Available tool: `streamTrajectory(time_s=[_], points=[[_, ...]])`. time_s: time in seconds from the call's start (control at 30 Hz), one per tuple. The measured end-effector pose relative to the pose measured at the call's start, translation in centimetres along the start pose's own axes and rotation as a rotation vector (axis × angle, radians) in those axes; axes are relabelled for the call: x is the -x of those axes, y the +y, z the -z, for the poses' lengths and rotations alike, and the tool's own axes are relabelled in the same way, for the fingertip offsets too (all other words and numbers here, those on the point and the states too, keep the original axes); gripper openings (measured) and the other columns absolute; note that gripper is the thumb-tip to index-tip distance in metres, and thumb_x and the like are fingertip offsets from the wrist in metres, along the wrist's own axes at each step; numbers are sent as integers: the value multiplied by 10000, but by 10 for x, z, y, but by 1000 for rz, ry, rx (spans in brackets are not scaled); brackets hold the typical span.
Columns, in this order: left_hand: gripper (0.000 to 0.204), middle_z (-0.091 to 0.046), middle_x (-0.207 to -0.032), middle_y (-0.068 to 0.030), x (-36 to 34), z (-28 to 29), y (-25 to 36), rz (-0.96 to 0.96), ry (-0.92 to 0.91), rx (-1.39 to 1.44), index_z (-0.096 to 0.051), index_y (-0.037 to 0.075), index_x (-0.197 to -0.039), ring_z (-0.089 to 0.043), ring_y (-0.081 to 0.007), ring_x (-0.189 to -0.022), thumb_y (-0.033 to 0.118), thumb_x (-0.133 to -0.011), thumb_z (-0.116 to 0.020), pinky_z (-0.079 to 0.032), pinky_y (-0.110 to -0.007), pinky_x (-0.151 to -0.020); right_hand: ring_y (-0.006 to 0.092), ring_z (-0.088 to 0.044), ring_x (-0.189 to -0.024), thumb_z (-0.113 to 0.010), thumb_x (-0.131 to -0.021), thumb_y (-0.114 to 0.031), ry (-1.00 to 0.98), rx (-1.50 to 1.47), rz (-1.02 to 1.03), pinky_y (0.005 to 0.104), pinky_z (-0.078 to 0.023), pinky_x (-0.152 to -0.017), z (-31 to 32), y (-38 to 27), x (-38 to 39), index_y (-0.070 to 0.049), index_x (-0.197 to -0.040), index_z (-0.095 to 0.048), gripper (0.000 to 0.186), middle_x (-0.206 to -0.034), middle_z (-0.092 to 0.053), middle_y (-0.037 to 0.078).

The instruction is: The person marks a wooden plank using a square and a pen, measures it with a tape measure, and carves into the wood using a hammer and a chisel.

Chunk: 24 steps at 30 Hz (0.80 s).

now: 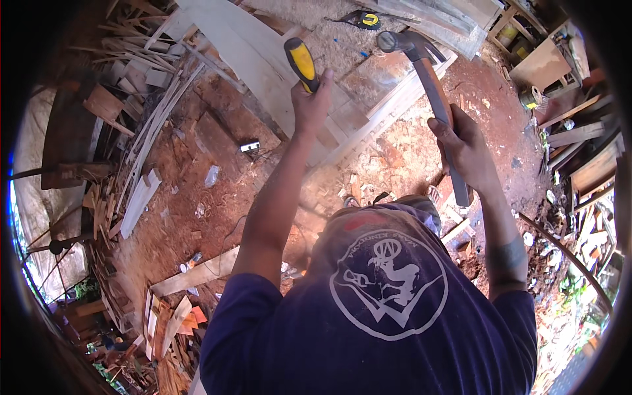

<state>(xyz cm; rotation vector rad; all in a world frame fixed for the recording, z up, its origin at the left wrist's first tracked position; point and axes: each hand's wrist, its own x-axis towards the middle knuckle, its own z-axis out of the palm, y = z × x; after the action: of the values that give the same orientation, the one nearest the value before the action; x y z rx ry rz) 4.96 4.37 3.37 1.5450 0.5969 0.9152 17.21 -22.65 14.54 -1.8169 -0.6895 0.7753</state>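
My left hand (pixel 313 107) is closed round the lower part of a yellow-and-black handled tool (pixel 301 60). Its handle points up and away from me, and its blade or tip is hidden, so I cannot tell the exact kind. My right hand (pixel 469 148) grips a claw hammer (pixel 430 85) around its wooden handle; the metal head is at the far end and the dark butt sticks out below my fist. Both hands are raised, apart from each other, over a work surface with a wide pale plank (pixel 247 49) and a long light wooden strip (pixel 395 108).
A yellow-and-black tape measure (pixel 361 19) lies at the far side. Scrap wood (pixel 135 72) is heaped on the left, with long thin strips (pixel 155 122) beside it. Wood chips and a small white object (pixel 249 147) lie on the reddish ground. More boards (pixel 541 66) stand at the right.
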Motion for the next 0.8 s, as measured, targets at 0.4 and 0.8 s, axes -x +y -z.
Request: streamTrajectory(time_s=[0.4,0.8], points=[[476,-441,-539,43,4,-9,-5,-71,5,-80,-449,115,-637,-428,-73,-502,296,-1015,-673,-340,-278,-486,275,-685,-703,-603,-1024,-316,261,260,686,401,-538,-656,-15,-125,-22,-42,-1078,-649,283,-789,-670,147],[426,-489,-559,16,7,-7,-4,9,-20,-75,-470,92,-674,-455,-97,-509,259,-1026,-642,-377,-284,-509,136,-544,-512,-579,-1055,-288,431,677,1169,289,-450,-467,8,-153,-46,32,-1068,-590,320,-651,-565,57]])
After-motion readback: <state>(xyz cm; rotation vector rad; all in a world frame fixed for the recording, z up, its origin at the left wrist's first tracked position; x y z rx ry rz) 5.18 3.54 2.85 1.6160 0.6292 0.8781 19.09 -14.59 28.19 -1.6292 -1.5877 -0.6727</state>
